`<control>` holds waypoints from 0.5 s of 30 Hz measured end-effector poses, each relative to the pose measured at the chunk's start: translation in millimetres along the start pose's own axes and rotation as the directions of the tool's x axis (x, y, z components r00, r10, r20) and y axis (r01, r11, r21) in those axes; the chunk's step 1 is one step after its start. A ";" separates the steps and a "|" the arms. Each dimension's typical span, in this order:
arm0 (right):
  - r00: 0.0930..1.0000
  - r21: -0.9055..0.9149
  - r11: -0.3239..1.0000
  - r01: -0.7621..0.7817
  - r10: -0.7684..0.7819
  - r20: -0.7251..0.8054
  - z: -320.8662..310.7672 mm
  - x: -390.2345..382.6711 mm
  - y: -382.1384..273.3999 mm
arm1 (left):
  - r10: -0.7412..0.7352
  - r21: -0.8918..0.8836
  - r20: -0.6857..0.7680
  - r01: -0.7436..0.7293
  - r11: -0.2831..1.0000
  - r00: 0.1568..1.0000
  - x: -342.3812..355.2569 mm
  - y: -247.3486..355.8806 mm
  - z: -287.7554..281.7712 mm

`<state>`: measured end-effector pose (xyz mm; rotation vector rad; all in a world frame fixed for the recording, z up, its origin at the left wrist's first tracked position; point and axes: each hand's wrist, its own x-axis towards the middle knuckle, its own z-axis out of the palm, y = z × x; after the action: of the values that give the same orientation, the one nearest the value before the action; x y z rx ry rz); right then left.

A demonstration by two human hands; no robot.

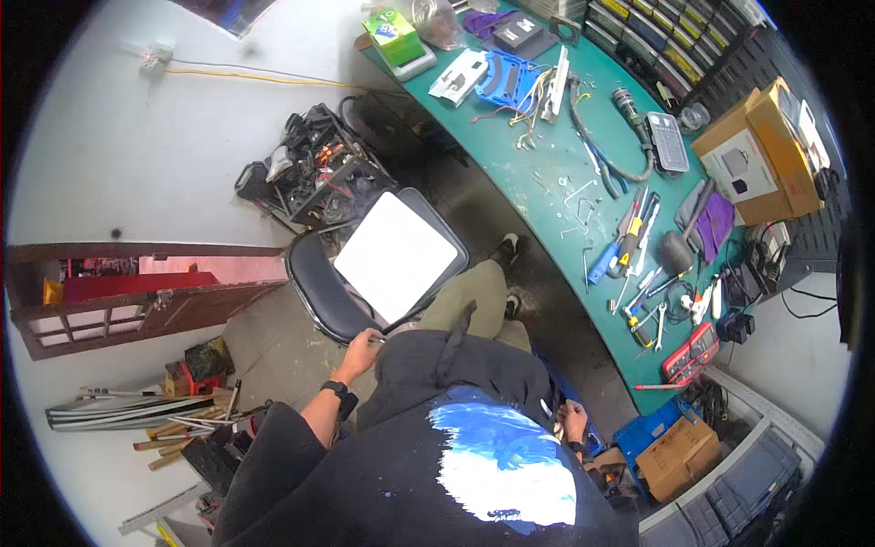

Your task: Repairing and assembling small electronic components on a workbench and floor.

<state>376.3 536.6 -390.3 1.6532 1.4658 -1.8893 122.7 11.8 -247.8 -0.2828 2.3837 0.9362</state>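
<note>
My left hand (360, 354) is at my left side by the hip, a black watch on its wrist. Its fingers are curled together around something small and pale that I cannot make out. Just beyond it stands a black padded chair (330, 290), with a flat white board (398, 258) lying across it. My right hand (572, 421) hangs low at my right side, fingers bent inward. A small object seems to be in it, too small to name. Below that hand, a blue open case and a cardboard box (679, 458) stand near the floor.
A green workbench (547, 219) curves along my right, strewn with screwdrivers, hex keys, a mallet (677, 251) and a red tool case (690, 354). A cluttered black cart (319, 173) stands by the wall beyond the chair. Poles and boards (173, 428) lie at the left.
</note>
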 end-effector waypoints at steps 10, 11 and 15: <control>0.999 -0.060 0.998 0.020 -0.023 -0.045 -0.6 6.7 -4.7 | 0.042 0.092 -0.068 -0.036 0.995 0.997 29.2 12.6 -0.5; 0.999 -0.206 0.978 0.028 -0.034 -0.028 -2.8 5.0 -8.8 | 0.059 0.089 -0.075 -0.052 0.995 0.995 31.8 18.0 -0.3; 0.996 -0.021 1.000 0.022 -0.023 -0.089 10.2 0.3 -15.6 | -0.022 0.011 -0.035 0.022 1.000 0.999 45.8 35.3 -9.2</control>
<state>358.8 536.1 -384.0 1.7396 1.5380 -1.8285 67.7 31.8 -248.6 -0.3227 2.4123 0.9147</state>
